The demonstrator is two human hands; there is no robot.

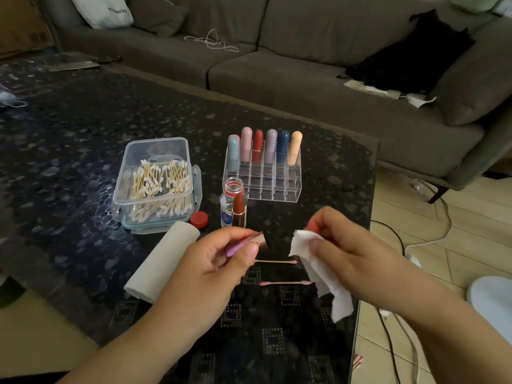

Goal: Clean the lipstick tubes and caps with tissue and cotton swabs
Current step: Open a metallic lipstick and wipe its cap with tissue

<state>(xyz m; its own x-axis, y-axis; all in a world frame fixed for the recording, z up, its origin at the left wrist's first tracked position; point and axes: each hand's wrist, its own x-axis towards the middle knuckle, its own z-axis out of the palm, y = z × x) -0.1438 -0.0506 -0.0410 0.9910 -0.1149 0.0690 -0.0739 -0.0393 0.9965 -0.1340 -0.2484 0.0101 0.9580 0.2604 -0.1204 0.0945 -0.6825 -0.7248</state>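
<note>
Left hand [221, 261] is pinching a purple lipstick cap [246, 243] just above the dark worktop [69, 162], right hand [346, 245] gripping a crumpled white tissue [318, 270] beside it — uncapped brown lipstick [238, 210] standing upright behind, two used swabs [279, 273] lying below.

You can make out one piece of lettering: dark capitals that seem to read "STARBUCKS" on the white bag [102, 9] lying on the sofa [277, 65] at the top left. The small bottle [229, 206] beside the open lipstick [238, 210] carries a blue and red label, but its print is too small for you to read.
</note>
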